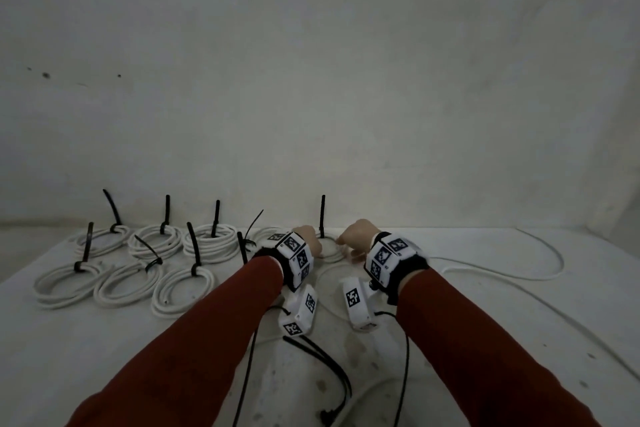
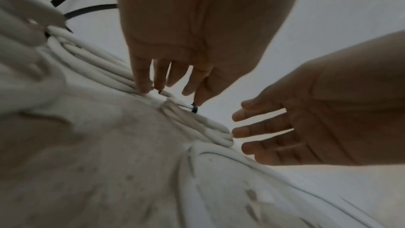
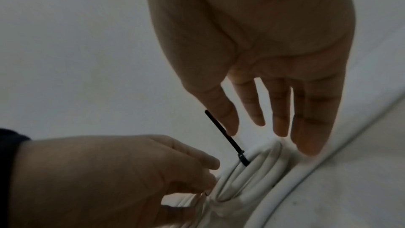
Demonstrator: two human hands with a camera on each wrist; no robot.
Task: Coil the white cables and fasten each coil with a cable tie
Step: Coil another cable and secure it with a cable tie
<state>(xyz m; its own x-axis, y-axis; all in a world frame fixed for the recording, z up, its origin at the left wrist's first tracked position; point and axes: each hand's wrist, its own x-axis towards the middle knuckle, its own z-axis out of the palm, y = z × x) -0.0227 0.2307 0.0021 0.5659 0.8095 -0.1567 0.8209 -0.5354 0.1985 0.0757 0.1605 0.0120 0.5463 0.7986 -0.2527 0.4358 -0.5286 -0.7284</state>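
A white coil [image 1: 330, 251] lies at the far middle of the table [image 1: 467, 315], bound by a black cable tie [image 1: 322, 215] whose tail stands upright. My left hand [image 1: 308, 237] reaches down on the coil's left side. In the left wrist view its fingertips [image 2: 143, 89] touch the coil [image 2: 197, 124] and the thumb sits by the tie head [image 2: 194, 109]. My right hand [image 1: 355, 239] hovers at the coil's right side. In the right wrist view its straight fingers [image 3: 306, 136] hang just above the coil [image 3: 258, 171], beside the tie [image 3: 228, 138], holding nothing.
Several tied coils [image 1: 152, 241] with upright black ties lie in two rows at the left. A loose white cable [image 1: 540, 267] loops over the right side and runs toward the front. Spare black ties [image 1: 322, 367] lie near the front. A grey wall stands right behind the coils.
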